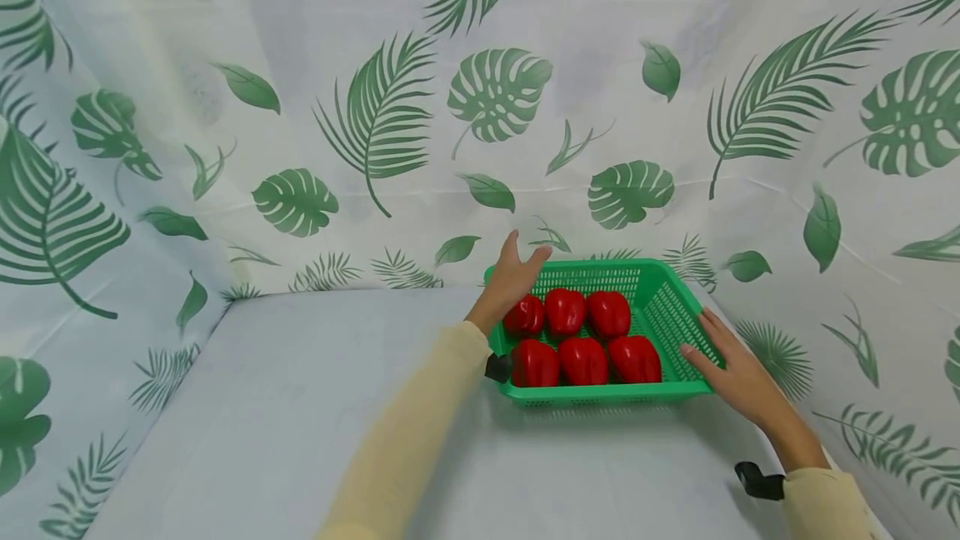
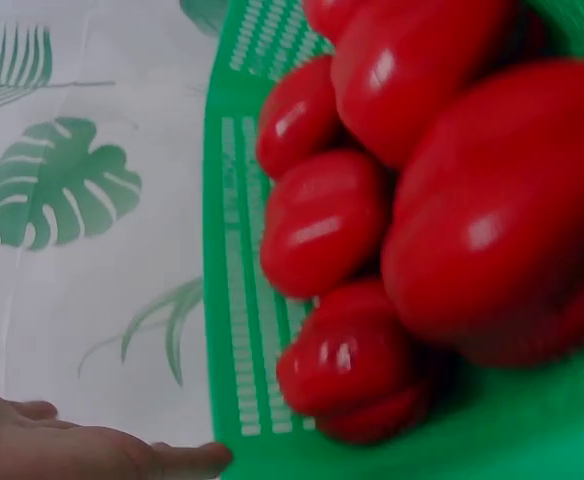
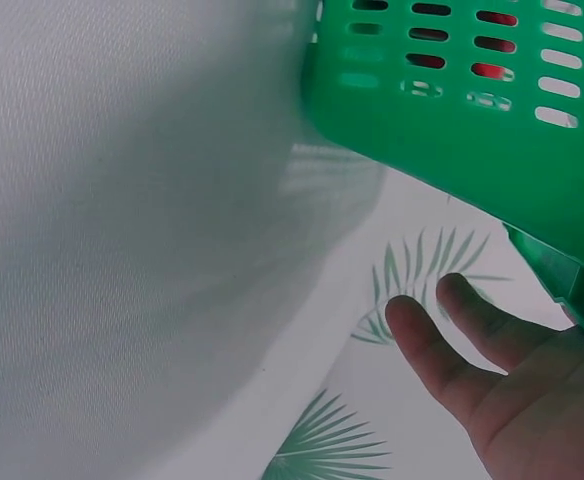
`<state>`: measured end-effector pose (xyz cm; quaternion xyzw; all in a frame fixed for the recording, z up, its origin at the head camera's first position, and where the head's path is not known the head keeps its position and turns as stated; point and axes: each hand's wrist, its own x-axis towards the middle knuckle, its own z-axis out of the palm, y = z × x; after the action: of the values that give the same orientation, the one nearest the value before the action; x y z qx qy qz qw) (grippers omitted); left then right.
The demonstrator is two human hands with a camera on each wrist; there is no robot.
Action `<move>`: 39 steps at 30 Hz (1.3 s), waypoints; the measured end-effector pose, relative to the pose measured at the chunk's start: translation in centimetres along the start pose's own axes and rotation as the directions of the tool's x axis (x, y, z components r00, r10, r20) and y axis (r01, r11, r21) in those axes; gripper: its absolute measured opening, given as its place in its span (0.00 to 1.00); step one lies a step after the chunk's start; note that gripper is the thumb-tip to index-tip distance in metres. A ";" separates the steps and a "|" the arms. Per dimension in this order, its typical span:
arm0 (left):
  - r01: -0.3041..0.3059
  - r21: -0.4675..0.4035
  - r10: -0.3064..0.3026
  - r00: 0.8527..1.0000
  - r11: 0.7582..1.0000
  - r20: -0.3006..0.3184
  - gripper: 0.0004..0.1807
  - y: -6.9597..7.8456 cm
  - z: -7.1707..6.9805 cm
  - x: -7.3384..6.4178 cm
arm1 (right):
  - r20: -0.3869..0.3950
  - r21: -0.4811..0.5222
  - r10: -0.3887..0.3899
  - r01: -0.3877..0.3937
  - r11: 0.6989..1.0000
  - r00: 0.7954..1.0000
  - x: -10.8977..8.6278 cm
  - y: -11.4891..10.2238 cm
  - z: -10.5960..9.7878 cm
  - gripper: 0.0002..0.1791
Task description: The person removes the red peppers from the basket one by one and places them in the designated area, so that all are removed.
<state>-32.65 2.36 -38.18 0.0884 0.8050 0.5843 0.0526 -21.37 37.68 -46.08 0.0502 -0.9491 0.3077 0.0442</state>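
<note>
a green rectangular plastic basket (image 1: 600, 393) lies lengthwise between left hand (image 1: 512, 280) and right hand (image 1: 741, 373), fingers extended, neither gripping it.

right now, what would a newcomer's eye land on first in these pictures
Six glossy red peppers stand out, in two rows inside a green basket right of centre in the head view. The left hand is at the basket's left end, the right hand at its right. Behind, a white cloth shows green leaves.

Peppers (image 1: 583, 354) are red, the basket (image 1: 600, 394) green, the backdrop (image 1: 408, 227) white with green leaves.
</note>
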 end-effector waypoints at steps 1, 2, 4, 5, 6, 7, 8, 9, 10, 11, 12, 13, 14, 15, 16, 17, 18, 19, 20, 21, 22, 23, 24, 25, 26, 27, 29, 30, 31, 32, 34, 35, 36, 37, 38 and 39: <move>0.011 -0.013 -0.011 1.000 1.000 -0.004 0.48 0.1 0.4 0.0 | 0.000 0.002 0.002 -0.002 1.000 1.000 0.0 0.0 0.0 0.46; 0.023 -0.022 -0.023 1.000 0.999 -0.009 0.48 0.1 0.7 0.0 | -0.002 0.002 0.003 -0.003 1.000 1.000 0.0 0.1 0.1 0.46; 0.049 -0.036 -0.050 0.998 0.998 -0.027 0.47 0.2 1.3 0.0 | -0.004 0.004 0.004 -0.004 1.000 1.000 0.0 0.1 0.2 0.46; 0.065 -0.043 -0.067 0.997 0.997 -0.039 0.46 0.2 1.5 0.0 | -0.005 0.005 0.005 -0.005 1.000 1.000 0.0 0.1 0.2 0.46; 0.080 -0.051 -0.082 0.995 0.995 -0.049 0.45 0.2 1.7 0.0 | -0.006 0.005 0.007 -0.007 1.000 1.000 0.0 0.2 0.3 0.46; 0.095 -0.056 -0.098 0.994 0.994 -0.056 0.45 0.2 1.9 0.0 | -0.005 0.005 0.011 -0.011 1.000 1.000 0.0 0.2 0.3 0.46; 0.113 -0.059 -0.117 0.991 0.992 -0.059 0.44 0.2 2.1 0.1 | -0.006 0.004 0.013 -0.013 1.000 1.000 0.0 0.2 0.3 0.45; 0.132 -0.068 -0.136 0.989 0.989 -0.060 0.44 0.2 2.3 0.1 | -0.008 0.003 0.015 -0.015 1.000 1.000 0.0 0.2 0.3 0.45; 0.150 -0.075 -0.155 0.986 0.986 -0.062 0.43 0.1 2.4 0.1 | -0.010 0.004 0.018 -0.018 1.000 1.000 0.0 0.2 0.4 0.45; 0.168 -0.081 -0.173 0.983 0.982 -0.060 0.44 0.1 2.5 0.1 | -0.011 0.006 0.021 -0.021 1.000 1.000 -0.1 0.2 0.4 0.45; 0.185 -0.088 -0.190 0.980 0.979 -0.054 0.44 0.0 2.5 0.1 | -0.012 0.007 0.022 -0.022 1.000 1.000 -0.1 0.2 0.4 0.45; 0.202 -0.096 -0.207 0.977 0.975 -0.048 0.45 -0.1 2.6 0.1 | -0.013 0.011 0.023 -0.023 1.000 1.000 -0.1 0.3 0.4 0.45; 0.220 -0.101 -0.225 0.973 0.970 -0.042 0.46 -0.3 2.6 0.2 | -0.015 0.013 0.023 -0.022 1.000 1.000 -0.1 0.3 0.4 0.45; 0.237 -0.111 -0.242 0.970 0.965 -0.035 0.47 -0.4 2.7 0.2 | -0.016 0.016 0.023 -0.022 1.000 1.000 -0.2 0.3 0.5 0.45; 0.254 -0.122 -0.258 0.966 0.960 -0.026 0.48 -0.6 2.7 0.2 | -0.017 0.020 0.023 -0.022 1.000 1.000 -0.2 0.3 0.5 0.45; 0.270 -0.132 -0.275 0.961 0.954 -0.020 0.49 -0.8 2.6 0.3 | -0.017 0.024 0.022 -0.022 0.999 1.000 -0.2 0.3 0.5 0.45; 0.286 -0.143 -0.291 0.957 0.948 -0.015 0.50 -1.1 2.6 0.4 | -0.019 0.025 0.021 -0.021 0.999 1.000 -0.2 0.4 0.6 0.45; 0.303 -0.151 -0.308 0.951 0.941 -0.010 0.51 -1.3 2.6 0.4 | -0.022 0.026 0.021 -0.020 0.999 1.000 -0.2 0.4 0.6 0.45; 0.318 -0.156 -0.323 0.947 0.935 -0.005 0.51 -1.6 2.6 0.5 | -0.023 0.026 0.021 -0.021 0.999 0.999 -0.2 0.4 0.7 0.45; 0.333 -0.164 -0.338 0.941 0.929 0.000 0.52 -1.8 2.6 0.5 | -0.025 0.027 0.023 -0.022 0.999 0.999 -0.2 0.3 0.7 0.45; 0.347 -0.168 -0.351 0.936 0.923 0.006 0.52 -2.0 2.6 0.6 | -0.027 0.028 0.024 -0.023 0.999 0.999 -0.3 0.3 0.8 0.45; 0.359 -0.168 -0.363 0.932 0.918 0.010 0.52 -2.1 2.6 0.7 | -0.031 0.028 0.023 -0.022 0.999 0.999 -0.3 0.2 0.8 0.44; 0.371 -0.167 -0.374 0.927 0.913 0.018 0.53 -2.3 2.6 0.8 | -0.034 0.027 0.023 -0.022 0.999 0.999 -0.3 0.2 0.8 0.44; 0.381 -0.165 -0.382 0.924 0.910 0.026 0.53 -2.3 2.6 0.8 | -0.036 0.027 0.024 -0.023 0.999 0.999 -0.3 0.1 0.9 0.45; 0.386 -0.161 -0.386 0.922 0.908 0.031 0.53 -2.4 2.5 0.9 | -0.036 0.031 0.025 -0.024 0.999 0.999 -0.3 0.1 0.8 0.44; 0.391 -0.154 -0.390 0.920 0.908 0.039 0.54 -2.4 2.5 1.0 | -0.039 0.030 0.024 -0.022 0.999 0.999 -0.3 0.1 0.8 0.45; 0.392 -0.131 -0.389 0.920 0.911 0.052 0.54 -2.6 2.6 1.2 | -0.046 0.030 0.020 -0.019 0.999 0.999 -0.3 0.1 0.8 0.44; 0.392 -0.114 -0.388 0.920 0.913 0.059 0.53 -2.6 2.6 1.3 | -0.047 0.034 0.022 -0.020 0.999 0.999 -0.3 0.1 0.7 0.44; 0.391 -0.094 -0.386 0.920 0.916 0.063 0.52 -2.7 2.6 1.4 | -0.049 0.036 0.021 -0.019 0.999 0.999 -0.3 0.1 0.7 0.44; 0.390 -0.067 -0.386 0.920 0.918 0.065 0.51 -2.8 2.6 1.4 | -0.051 0.040 0.019 -0.017 0.999 0.999 -0.3 0.1 0.6 0.44; 0.394 -0.024 -0.391 0.918 0.919 0.070 0.47 -3.0 2.7 1.6 | -0.057 0.047 0.016 -0.014 0.999 0.998 -0.3 0.1 0.6 0.43; 0.397 -0.002 -0.396 0.916 0.918 0.070 0.45 -3.2 2.7 1.6 | -0.060 0.050 0.014 -0.011 0.999 0.998 -0.3 0.1 0.6 0.43; 0.400 0.018 -0.400 0.914 0.916 0.067 0.43 -3.3 2.7 1.6 | -0.062 0.050 0.013 -0.010 0.999 0.998 -0.3 0.1 0.6 0.43; 0.401 0.033 -0.403 0.913 0.915 0.065 0.40 -3.4 2.8 1.6 | -0.065 0.049 0.012 -0.009 0.999 0.998 -0.3 0.1 0.6 0.43; 0.401 0.051 -0.404 0.913 0.915 0.062 0.38 -3.4 2.8 1.6 | -0.068 0.049 0.011 -0.008 0.999 0.998 -0.3 0.1 0.6 0.43; 0.399 0.062 -0.402 0.914 0.915 0.058 0.36 -3.5 2.9 1.6 | -0.071 0.048 0.011 -0.007 0.999 0.997 -0.3 0.0 0.6 0.43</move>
<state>-33.98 4.29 -42.38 -0.0567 0.8176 0.5380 0.1971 -21.09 37.40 -46.60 0.0359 -0.9395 0.3322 0.0755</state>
